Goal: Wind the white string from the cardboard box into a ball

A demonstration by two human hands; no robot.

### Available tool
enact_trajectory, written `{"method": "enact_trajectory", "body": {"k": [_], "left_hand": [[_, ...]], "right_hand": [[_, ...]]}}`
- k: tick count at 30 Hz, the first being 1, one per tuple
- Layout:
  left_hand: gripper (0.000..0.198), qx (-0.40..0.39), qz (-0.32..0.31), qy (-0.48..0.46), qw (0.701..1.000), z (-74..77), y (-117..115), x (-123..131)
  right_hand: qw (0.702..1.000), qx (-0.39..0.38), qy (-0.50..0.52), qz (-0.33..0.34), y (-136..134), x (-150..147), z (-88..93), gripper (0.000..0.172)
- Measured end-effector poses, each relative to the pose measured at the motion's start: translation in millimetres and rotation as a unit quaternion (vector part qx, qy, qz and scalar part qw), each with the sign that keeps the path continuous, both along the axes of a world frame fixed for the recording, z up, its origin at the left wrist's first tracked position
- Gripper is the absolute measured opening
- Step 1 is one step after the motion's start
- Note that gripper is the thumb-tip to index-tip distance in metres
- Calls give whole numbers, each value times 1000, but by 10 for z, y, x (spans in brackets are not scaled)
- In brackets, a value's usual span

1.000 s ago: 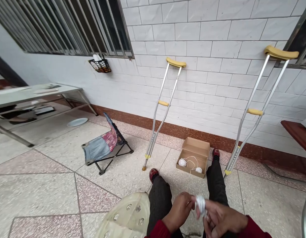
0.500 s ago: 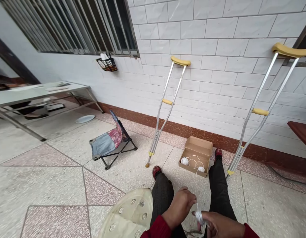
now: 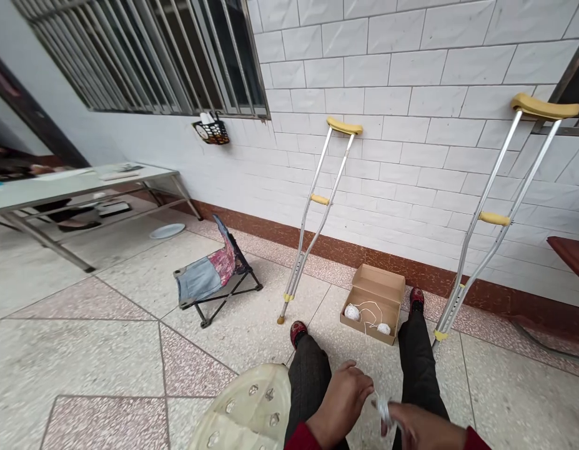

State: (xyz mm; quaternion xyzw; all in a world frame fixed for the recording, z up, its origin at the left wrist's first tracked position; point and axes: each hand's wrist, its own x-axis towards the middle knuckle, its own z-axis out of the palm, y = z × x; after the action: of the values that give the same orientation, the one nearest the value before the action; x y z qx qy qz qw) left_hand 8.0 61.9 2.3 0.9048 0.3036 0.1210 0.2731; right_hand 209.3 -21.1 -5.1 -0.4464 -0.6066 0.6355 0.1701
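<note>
I sit with my legs stretched out over the tiled floor. My left hand (image 3: 341,400) is curled, its fingertips pinching thin white string beside a small white bundle of string (image 3: 383,412). My right hand (image 3: 423,426) is closed around that bundle at the bottom edge of the view. The string runs from the bundle toward an open cardboard box (image 3: 374,295) between my feet, which holds two white balls of string (image 3: 366,319). Both sleeves are dark red.
Two metal crutches (image 3: 317,215) (image 3: 493,219) lean on the white tiled wall either side of the box. A small folding fabric stool (image 3: 214,272) stands left; a pale plastic stool seat (image 3: 245,412) is by my left leg. A metal table (image 3: 78,181) is far left.
Both hands have dropped lower in the view and the string bundle has sunk with them. The camera has tilted up and shifted slightly left.
</note>
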Motion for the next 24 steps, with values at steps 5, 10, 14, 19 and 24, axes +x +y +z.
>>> {"method": "enact_trajectory", "body": {"k": [5,10,14,19,24], "left_hand": [[39,-69,0,-12,998,-53,7,68],[35,-92,-11,12,996,-135,-200,121],[31,-55,-14,-17,998,47,-55,42],[41,-151,-20,-58,987,60,54,16],[42,-172,-25,-18,985,-156,-186,94]], "right_hand": [[976,-64,209,-25,-66,-14,393,83],[985,21,85,-150,141,183,427,61],[998,-12,29,-48,16,71,125,59],[990,-50,128,25,-113,-13,156,64],[987,53,107,-110,72,189,411,38]]}}
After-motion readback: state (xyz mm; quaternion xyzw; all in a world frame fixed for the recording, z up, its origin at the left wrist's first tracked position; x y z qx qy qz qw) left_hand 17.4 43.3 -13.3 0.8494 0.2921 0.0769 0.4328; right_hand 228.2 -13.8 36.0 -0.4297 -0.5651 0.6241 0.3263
